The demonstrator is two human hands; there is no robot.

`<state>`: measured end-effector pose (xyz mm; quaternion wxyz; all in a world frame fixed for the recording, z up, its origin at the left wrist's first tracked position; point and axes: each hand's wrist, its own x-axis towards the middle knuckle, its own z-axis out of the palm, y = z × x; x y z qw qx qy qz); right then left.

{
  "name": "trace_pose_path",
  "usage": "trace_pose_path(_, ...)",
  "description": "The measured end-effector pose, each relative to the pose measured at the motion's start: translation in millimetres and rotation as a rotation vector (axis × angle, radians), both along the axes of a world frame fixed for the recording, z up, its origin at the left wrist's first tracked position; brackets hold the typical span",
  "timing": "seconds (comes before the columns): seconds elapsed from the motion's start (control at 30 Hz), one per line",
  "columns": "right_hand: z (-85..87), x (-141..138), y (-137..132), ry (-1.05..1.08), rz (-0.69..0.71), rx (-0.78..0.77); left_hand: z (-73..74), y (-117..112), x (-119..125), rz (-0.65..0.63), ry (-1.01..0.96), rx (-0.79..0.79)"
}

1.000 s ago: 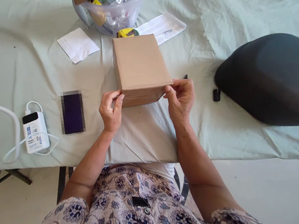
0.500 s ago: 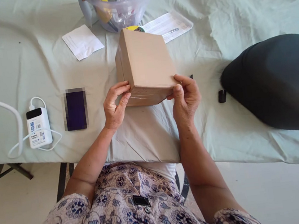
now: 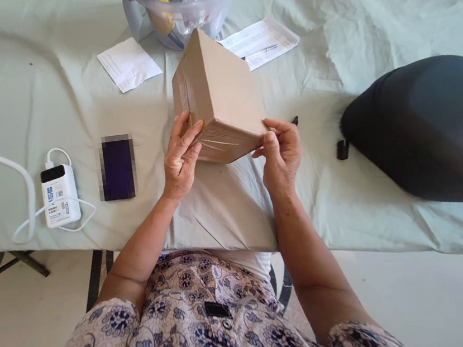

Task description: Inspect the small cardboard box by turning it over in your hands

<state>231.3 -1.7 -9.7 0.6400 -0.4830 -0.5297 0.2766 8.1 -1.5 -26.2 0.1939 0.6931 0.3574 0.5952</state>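
A brown cardboard box (image 3: 232,86), with clear tape along its left and near faces, is tilted between my two hands over the cloth. The fingers of my left hand (image 3: 181,160) press against its near left edge, thumb below. At the near right corner, my right hand (image 3: 280,156) pinches the box between thumb and fingers. The underside of the box is hidden. Just beyond the right hand lies a black marker (image 3: 295,120), mostly covered by the fingers, and its likely cap, a small black cylinder (image 3: 343,149), rests farther right.
A clear plastic basket (image 3: 199,17) of mixed items stands behind the box, between a white paper (image 3: 129,64) and a printed sheet (image 3: 277,33) bearing a pen (image 3: 265,50). Leftward are a dark phone (image 3: 117,168) and a white power bank (image 3: 61,203) with cable. A large black rounded object (image 3: 429,132) sits right.
The box has turned and tipped, so its left taped face shows more and its far corner stands higher. My left fingers shifted up its side; my right hand moved slightly left.
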Motion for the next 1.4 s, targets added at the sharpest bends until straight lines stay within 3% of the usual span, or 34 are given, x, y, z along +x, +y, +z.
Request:
trace_pose_path(0.17,-0.2,4.2,0.7,-0.109,-0.092,-0.004,5.0,-5.3,2.3,0.027,-0.015,-0.014)
trace_pose_path(0.33,5.0,9.3,-4.2,-0.400,-0.225,0.072,7.1,-4.9,1.7,0.064,-0.004,0.027)
trace_pose_path(0.47,9.5,4.5,-11.9,-0.526,-0.197,0.174,8.1,-9.0,11.4,0.104,0.106,0.146)
trace_pose_path(0.57,12.3,-7.2,-18.8,-0.539,-0.160,0.197,9.7,-15.6,21.7,0.115,0.192,0.229)
trace_pose_path(0.73,14.3,-21.0,-23.3,-0.469,-0.217,0.191,12.2,-23.3,28.7,0.169,0.284,0.273)
trace_pose_path(1.0,19.6,-11.1,-20.5,-0.472,-0.234,0.176,14.9,-27.6,28.0,0.132,0.262,0.222)
trace_pose_path(1.13,18.0,-13.6,-18.6,-0.515,-0.198,0.230,7.6,-24.8,26.1,0.191,0.272,0.150)
trace_pose_path(1.3,15.6,-20.6,-15.7,-0.587,-0.116,0.169,-3.8,-15.7,21.3,0.190,0.257,0.068)
trace_pose_path(1.4,16.8,-16.4,-15.2,-0.556,-0.140,0.194,-4.2,-11.8,16.8,0.198,0.243,0.061)
